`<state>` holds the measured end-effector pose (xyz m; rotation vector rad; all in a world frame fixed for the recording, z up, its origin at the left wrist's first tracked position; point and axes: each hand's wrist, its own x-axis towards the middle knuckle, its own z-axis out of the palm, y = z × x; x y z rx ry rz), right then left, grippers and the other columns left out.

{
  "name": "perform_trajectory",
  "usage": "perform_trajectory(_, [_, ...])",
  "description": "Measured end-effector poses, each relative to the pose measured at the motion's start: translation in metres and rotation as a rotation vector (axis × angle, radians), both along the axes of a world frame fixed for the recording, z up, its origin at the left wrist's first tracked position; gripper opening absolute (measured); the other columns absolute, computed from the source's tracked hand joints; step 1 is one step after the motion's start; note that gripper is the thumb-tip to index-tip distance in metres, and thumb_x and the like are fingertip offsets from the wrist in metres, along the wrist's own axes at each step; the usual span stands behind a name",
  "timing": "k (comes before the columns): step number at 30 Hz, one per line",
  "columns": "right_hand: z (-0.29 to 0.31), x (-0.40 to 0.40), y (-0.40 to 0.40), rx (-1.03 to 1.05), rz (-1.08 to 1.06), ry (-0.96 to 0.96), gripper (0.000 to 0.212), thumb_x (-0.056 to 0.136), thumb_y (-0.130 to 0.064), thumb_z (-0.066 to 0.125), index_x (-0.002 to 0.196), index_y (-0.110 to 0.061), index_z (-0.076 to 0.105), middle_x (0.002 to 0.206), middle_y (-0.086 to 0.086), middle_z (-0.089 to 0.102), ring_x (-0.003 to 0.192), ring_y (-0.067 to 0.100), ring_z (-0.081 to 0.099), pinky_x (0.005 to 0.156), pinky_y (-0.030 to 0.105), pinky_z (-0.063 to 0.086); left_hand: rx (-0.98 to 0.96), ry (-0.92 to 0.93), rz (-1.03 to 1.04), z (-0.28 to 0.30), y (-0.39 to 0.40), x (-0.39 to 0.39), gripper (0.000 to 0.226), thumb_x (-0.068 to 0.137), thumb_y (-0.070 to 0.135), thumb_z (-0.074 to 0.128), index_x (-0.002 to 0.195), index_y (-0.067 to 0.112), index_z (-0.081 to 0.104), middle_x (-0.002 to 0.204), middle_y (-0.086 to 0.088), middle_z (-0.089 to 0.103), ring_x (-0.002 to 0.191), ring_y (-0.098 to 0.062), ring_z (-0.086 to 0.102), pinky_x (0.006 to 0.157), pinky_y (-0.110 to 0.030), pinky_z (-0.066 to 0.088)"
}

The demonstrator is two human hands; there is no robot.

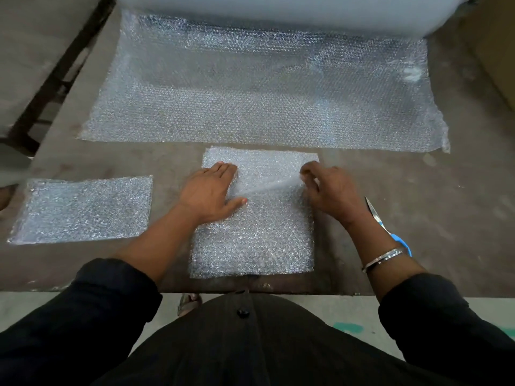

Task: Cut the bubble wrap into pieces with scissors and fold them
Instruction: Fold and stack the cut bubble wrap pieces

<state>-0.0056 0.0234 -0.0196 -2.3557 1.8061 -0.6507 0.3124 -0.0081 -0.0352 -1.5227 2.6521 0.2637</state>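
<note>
Pinching bubble wrap piece (252,240), right hand (331,190) hides scissors (390,232) partly; left hand (210,193) flat.

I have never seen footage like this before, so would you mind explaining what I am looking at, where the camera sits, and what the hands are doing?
There is no machine here: a person is working with two bare hands. The single picture comes from a wide-angle camera worn on the person's head, looking forward and down, so the dark sleeves and body fill the bottom.

On the grey table a big roll of bubble wrap lies at the far edge, with a long sheet unrolled from it. A finished piece lies to the left. In the middle is the piece being folded.

The left hand presses flat on that piece, while the right hand pinches its edge and lifts it over. The scissors, with a blue handle, lie on the table beside the right wrist, held by no one.
</note>
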Motion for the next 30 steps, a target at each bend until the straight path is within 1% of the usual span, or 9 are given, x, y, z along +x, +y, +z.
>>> perform_trajectory(3, [0.008, 0.003, -0.003, 0.024, -0.043, -0.029, 0.025, 0.096, -0.002, 0.066, 0.106, -0.022, 0.055, 0.082, 0.006, 0.074, 0.065, 0.041, 0.064, 0.064, 0.033, 0.033, 0.033, 0.034, 0.054, 0.009, 0.002, -0.004, 0.076, 0.111, 0.059, 0.038, 0.168, 0.013, 0.017, 0.167, -0.016, 0.042, 0.150, -0.033, 0.046, 0.118, -0.051, 0.043])
perform_trajectory(5, [0.010, 0.003, -0.003, 0.000, 0.035, 0.093, 0.034, 0.079, 0.006, 0.070, 0.090, -0.024, 0.060, 0.089, 0.000, 0.072, 0.071, 0.034, 0.065, 0.067, 0.036, 0.034, 0.034, 0.111, 0.107, 0.015, 0.002, -0.004, 0.058, 0.115, 0.041, 0.039, 0.165, 0.020, 0.020, 0.150, -0.019, 0.059, 0.113, -0.036, 0.066, 0.093, -0.047, 0.054])
perform_trajectory(8, [0.010, 0.006, -0.001, 0.029, 0.009, 0.211, 0.032, 0.078, 0.001, 0.072, 0.089, -0.029, 0.073, 0.112, -0.005, 0.073, 0.095, 0.026, 0.071, 0.086, 0.043, 0.043, 0.050, 0.160, 0.078, 0.024, 0.006, -0.003, 0.047, 0.114, 0.018, 0.042, 0.158, 0.025, 0.028, 0.138, -0.017, 0.064, 0.076, -0.020, 0.055, 0.062, -0.032, 0.040])
perform_trajectory(12, [0.002, 0.013, 0.013, 0.018, -0.042, 0.245, 0.028, 0.088, -0.029, 0.073, 0.115, -0.023, 0.074, 0.126, -0.001, 0.067, 0.116, 0.026, 0.066, 0.106, 0.045, 0.035, -0.016, -0.014, -0.098, 0.023, 0.006, 0.004, 0.047, 0.106, 0.012, 0.060, 0.151, 0.022, 0.049, 0.169, -0.012, 0.034, 0.124, -0.034, 0.062, 0.093, -0.038, 0.055])
perform_trajectory(15, [-0.004, 0.020, 0.020, 0.007, -0.106, 0.292, 0.065, 0.082, -0.049, 0.081, 0.136, -0.018, 0.062, 0.146, 0.004, 0.055, 0.135, 0.027, 0.053, 0.113, 0.048, 0.029, -0.144, -0.149, -0.071, 0.018, 0.010, 0.005, 0.034, 0.107, 0.018, 0.053, 0.139, 0.010, 0.061, 0.159, -0.013, 0.046, 0.138, -0.038, 0.054, 0.128, -0.060, 0.018])
perform_trajectory(17, [-0.004, 0.027, 0.022, -0.014, -0.149, 0.321, 0.087, 0.076, -0.051, 0.085, 0.147, -0.013, 0.052, 0.159, 0.007, 0.044, 0.146, 0.030, 0.043, 0.113, 0.048, 0.026, -0.269, -0.143, -0.025, 0.011, 0.013, 0.007, 0.041, 0.098, 0.007, 0.056, 0.139, 0.008, 0.058, 0.145, -0.011, 0.053, 0.139, -0.030, 0.053, 0.127, -0.066, -0.005])
perform_trajectory(19, [-0.001, 0.033, 0.022, -0.040, -0.189, 0.364, 0.109, 0.067, -0.052, 0.089, 0.155, -0.008, 0.041, 0.169, 0.011, 0.031, 0.153, 0.033, 0.033, 0.111, 0.049, 0.025, -0.359, -0.129, 0.018, 0.006, 0.014, 0.007, 0.060, 0.093, 0.010, 0.070, 0.148, 0.008, 0.047, 0.151, -0.011, 0.044, 0.149, -0.027, 0.043, 0.127, -0.067, 0.003])
perform_trajectory(24, [0.011, 0.038, 0.014, -0.102, -0.317, 0.429, 0.151, 0.042, -0.059, 0.098, 0.161, -0.002, 0.025, 0.176, 0.017, 0.008, 0.160, 0.035, 0.013, 0.118, 0.053, 0.017, -0.432, -0.221, 0.155, 0.029, 0.008, -0.003, 0.124, 0.078, 0.063, 0.084, 0.163, 0.010, 0.011, 0.172, -0.015, -0.027, 0.164, -0.036, -0.019, 0.126, -0.069, 0.010])
perform_trajectory(30, [0.017, 0.040, 0.012, -0.151, -0.378, 0.468, 0.143, 0.047, -0.063, 0.099, 0.160, -0.010, 0.030, 0.178, 0.012, 0.010, 0.161, 0.030, 0.013, 0.117, 0.049, 0.014, -0.485, -0.315, 0.187, 0.051, -0.005, -0.008, 0.133, 0.066, 0.080, 0.082, 0.161, 0.016, 0.013, 0.174, -0.015, -0.026, 0.164, -0.037, -0.017, 0.126, -0.064, 0.012])
